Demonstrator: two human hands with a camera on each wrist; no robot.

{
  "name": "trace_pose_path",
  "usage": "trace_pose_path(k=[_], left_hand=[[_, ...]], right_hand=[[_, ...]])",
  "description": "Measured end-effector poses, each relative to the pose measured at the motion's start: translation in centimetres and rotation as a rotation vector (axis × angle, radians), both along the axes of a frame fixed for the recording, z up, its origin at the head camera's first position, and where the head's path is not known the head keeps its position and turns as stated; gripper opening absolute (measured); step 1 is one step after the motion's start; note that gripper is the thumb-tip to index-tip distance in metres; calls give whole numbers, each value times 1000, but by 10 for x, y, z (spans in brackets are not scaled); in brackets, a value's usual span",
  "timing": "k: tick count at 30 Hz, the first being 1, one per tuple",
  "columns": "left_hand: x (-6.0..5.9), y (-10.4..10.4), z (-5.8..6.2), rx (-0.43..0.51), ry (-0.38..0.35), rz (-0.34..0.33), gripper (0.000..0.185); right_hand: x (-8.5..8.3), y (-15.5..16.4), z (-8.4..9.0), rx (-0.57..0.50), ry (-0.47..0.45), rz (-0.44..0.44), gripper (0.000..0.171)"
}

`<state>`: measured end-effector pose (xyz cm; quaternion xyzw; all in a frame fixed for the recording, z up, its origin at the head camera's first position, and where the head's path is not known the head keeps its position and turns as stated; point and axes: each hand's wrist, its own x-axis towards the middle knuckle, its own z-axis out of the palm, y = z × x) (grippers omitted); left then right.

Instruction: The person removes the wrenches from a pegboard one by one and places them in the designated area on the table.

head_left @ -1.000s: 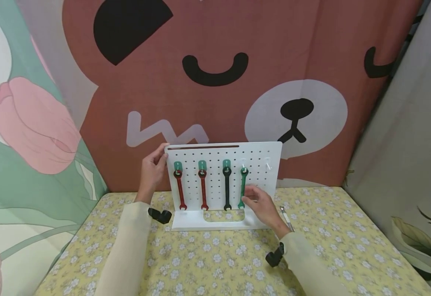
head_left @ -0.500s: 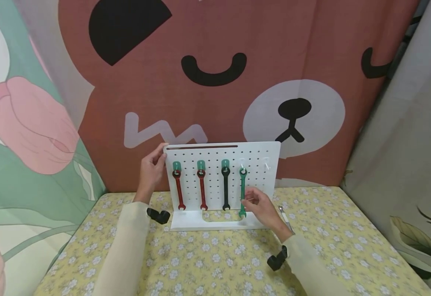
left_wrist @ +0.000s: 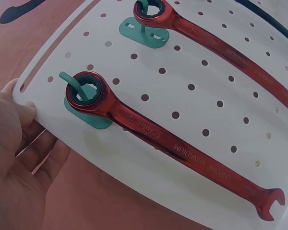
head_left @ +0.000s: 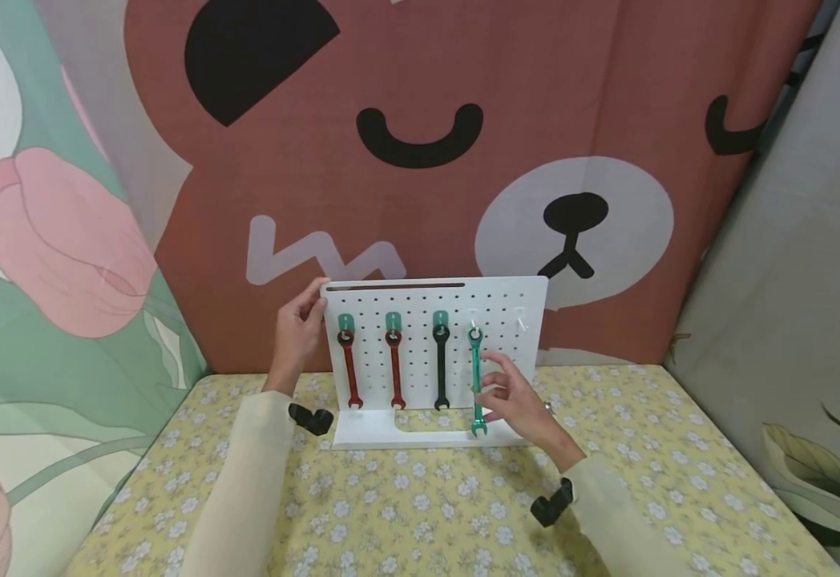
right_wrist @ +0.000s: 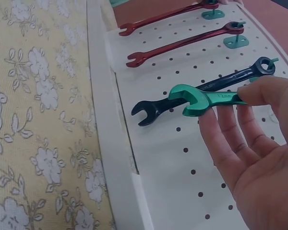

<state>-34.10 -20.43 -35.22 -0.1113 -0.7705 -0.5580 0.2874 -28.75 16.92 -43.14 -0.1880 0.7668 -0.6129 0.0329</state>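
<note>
A white pegboard (head_left: 417, 373) stands on the table, its upper left corner held by my left hand (head_left: 297, 332), thumb on the front face. My right hand (head_left: 515, 401) pinches a green combination wrench (head_left: 476, 373) between thumb and fingers. Its ring end is at a clear hook near the board's right side, and its open end (right_wrist: 189, 99) tilts out from the board. To its left hang a black wrench (head_left: 442, 373) and two red wrenches, one in the middle (head_left: 395, 373) and one at the left (left_wrist: 168, 143), each on a green hook.
Another clear hook (head_left: 521, 323) with nothing on it sits at the board's right. Behind my right hand, a small silver piece (head_left: 548, 408) shows on the floral tablecloth (head_left: 420, 513). A printed curtain (head_left: 420, 208) hangs behind the table.
The green wrench's lower end has swung out from the board toward me, and my right hand has shifted with it. My left hand keeps its hold on the corner.
</note>
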Motion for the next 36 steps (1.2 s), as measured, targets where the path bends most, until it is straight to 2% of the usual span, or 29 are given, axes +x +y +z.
trace_pose_path(k=[13,24,36], left_hand=[[1,0,0,14,29,-29,36],[2,1,0,20,19,-25,36],[3,3,0,12,17,-10,37]], right_hand=[[6,4,10,-26,-26,0,64],[12,7,18,-67,12,57,64],[17,2,30,-80,45,23,64]])
